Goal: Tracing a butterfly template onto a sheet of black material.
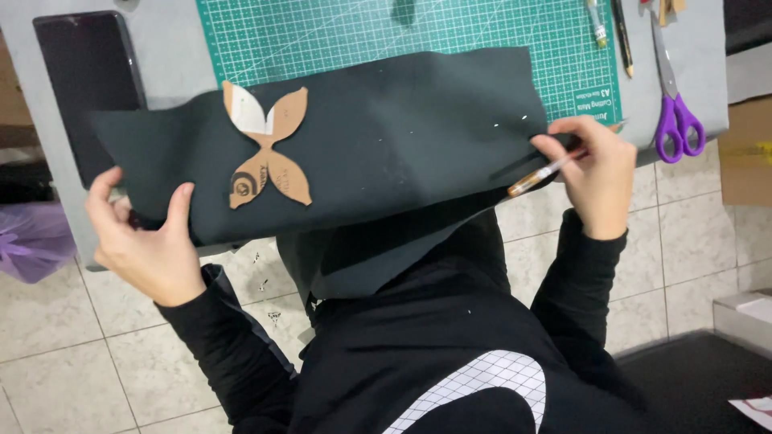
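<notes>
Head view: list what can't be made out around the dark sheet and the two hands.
- Left hand: its fingertips curl behind the dark sheet, hidden.
- Right hand: the pen runs into the fist; its far end is covered.
- Green cutting mat: lower part lies under the sheet, top cut by the frame edge.
- Purple-handled scissors: blade tips cut off at the top edge.

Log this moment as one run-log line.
left hand: grips dark sheet | right hand: holds pen, sheet edge | cardboard template on sheet

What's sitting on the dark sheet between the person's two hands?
In the head view, a brown four-petal cardboard template lies on the dark green felt sheet, nearer the left hand. From there to the right hand, the sheet is bare.
</notes>
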